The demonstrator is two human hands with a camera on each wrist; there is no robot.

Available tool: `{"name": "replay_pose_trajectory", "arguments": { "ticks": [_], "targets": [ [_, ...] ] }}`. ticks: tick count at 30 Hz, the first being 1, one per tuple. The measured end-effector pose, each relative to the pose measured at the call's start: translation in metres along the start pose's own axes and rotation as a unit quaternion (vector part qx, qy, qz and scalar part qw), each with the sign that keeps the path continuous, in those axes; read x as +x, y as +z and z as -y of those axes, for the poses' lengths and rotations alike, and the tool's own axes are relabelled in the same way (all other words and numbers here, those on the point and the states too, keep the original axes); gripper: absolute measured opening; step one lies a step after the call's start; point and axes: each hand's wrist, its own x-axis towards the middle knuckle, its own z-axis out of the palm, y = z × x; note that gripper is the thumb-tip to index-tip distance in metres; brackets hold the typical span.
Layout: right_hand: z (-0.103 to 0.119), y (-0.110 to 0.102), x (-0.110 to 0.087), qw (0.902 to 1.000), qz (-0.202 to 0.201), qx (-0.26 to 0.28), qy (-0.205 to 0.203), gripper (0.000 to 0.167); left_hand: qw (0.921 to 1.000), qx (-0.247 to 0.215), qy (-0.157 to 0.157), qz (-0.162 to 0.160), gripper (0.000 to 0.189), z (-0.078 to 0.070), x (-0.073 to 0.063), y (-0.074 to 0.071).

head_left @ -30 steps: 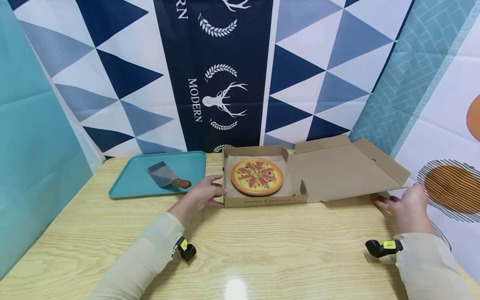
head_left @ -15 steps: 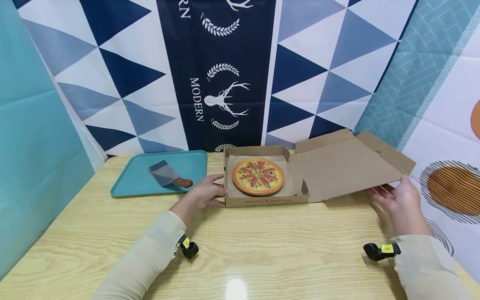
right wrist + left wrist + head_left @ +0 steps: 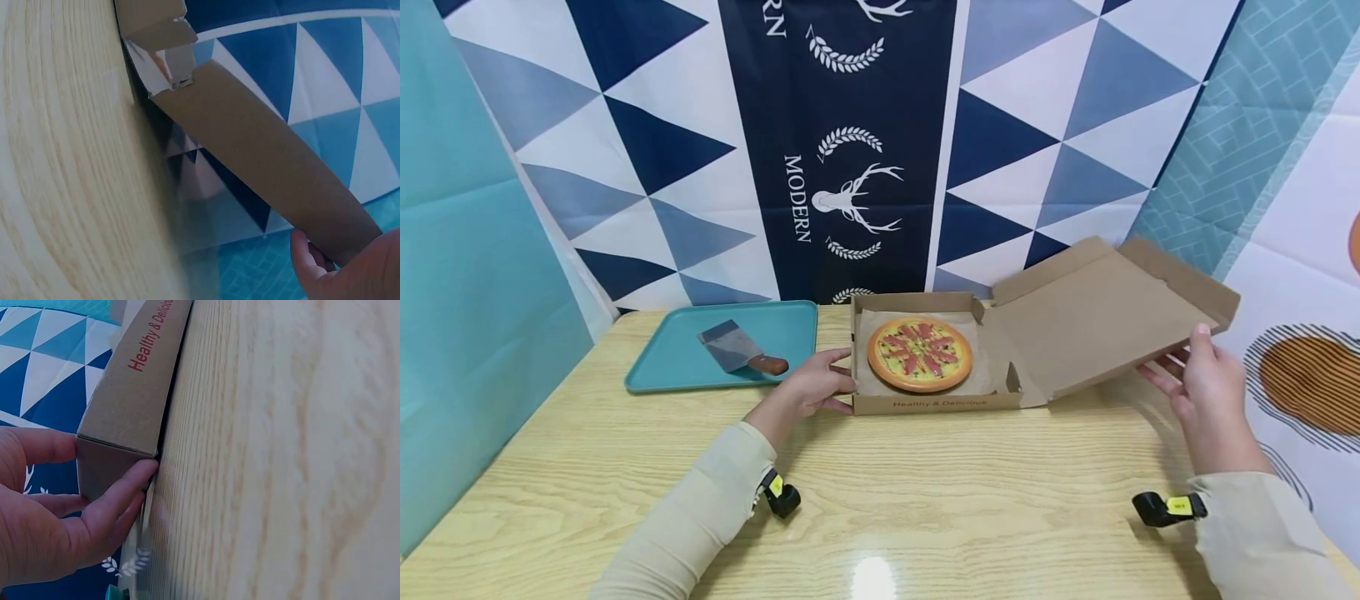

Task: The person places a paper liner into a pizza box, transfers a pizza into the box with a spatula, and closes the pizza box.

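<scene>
A cardboard pizza box (image 3: 936, 404) lies unfolded in the head view, with a round pizza (image 3: 920, 354) on paper inside its base. My left hand (image 3: 812, 383) rests its spread fingers against the base's left side; in the left wrist view the fingertips (image 3: 140, 469) touch the box near its front corner. On the right, the lid (image 3: 1105, 317) slants upward, its outer end raised above the table. My right hand (image 3: 1210, 387) grips the lid's near outer corner, thumb on top and fingers underneath. The right wrist view has the lid's side (image 3: 250, 156) running into this hand.
A teal tray (image 3: 662, 358) lies left of the box, bearing a metal spatula (image 3: 730, 346) with a wooden handle (image 3: 767, 364). Patterned cloth (image 3: 685, 150) hangs right behind the box and tray. The wooden table (image 3: 962, 500) extends in front.
The lid's outer end has risen, and my right hand has moved up with it, its thumb coming over the edge. The left hand stays against the base. The whole view shifts slightly.
</scene>
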Motion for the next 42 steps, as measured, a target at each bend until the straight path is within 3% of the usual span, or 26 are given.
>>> {"name": "replay_pose_trajectory", "arguments": {
  "ticks": [6, 16, 21, 24, 27, 32, 34, 36, 41, 42],
  "targets": [
    [0.000, 0.016, -0.009, 0.9935, 0.003, -0.102, -0.052, 0.053, 1.0000, 0.003, -0.002, -0.004, 0.072, 0.000, 0.003, 0.002],
    [0.001, 0.040, -0.016, 0.9831, 0.034, -0.105, -0.146, 0.030, 0.9999, -0.004, -0.003, -0.012, 0.073, 0.000, 0.002, 0.006],
    [-0.001, 0.050, -0.021, 0.9722, 0.024, -0.151, -0.177, 0.020, 0.9996, -0.002, -0.005, -0.028, 0.073, 0.001, 0.001, 0.010],
    [-0.003, 0.056, -0.022, 0.9608, 0.012, -0.193, -0.198, 0.019, 0.9993, 0.005, -0.004, -0.036, 0.073, 0.001, -0.001, 0.014],
    [-0.005, 0.062, -0.024, 0.9477, 0.006, -0.235, -0.216, 0.032, 0.9992, 0.009, -0.003, -0.039, 0.073, 0.002, -0.002, 0.018],
    [-0.008, 0.068, -0.026, 0.9060, -0.007, -0.343, -0.248, 0.052, 0.9992, 0.001, -0.001, -0.040, 0.074, 0.003, -0.005, 0.025],
    [-0.009, 0.070, -0.027, 0.8927, -0.013, -0.370, -0.257, 0.052, 0.9992, -0.003, 0.000, -0.040, 0.075, 0.004, -0.007, 0.028],
    [-0.010, 0.070, -0.026, 0.8873, -0.017, -0.380, -0.261, 0.051, 0.9992, -0.006, 0.000, -0.040, 0.075, 0.006, -0.009, 0.031],
    [-0.010, 0.070, -0.022, 0.8536, -0.065, -0.442, -0.269, 0.048, 0.9992, -0.012, 0.000, -0.037, 0.078, 0.009, -0.014, 0.040],
    [-0.010, 0.070, -0.021, 0.8524, -0.070, -0.444, -0.268, 0.047, 0.9993, -0.013, 0.000, -0.036, 0.078, 0.009, -0.015, 0.042]
  ]
}}
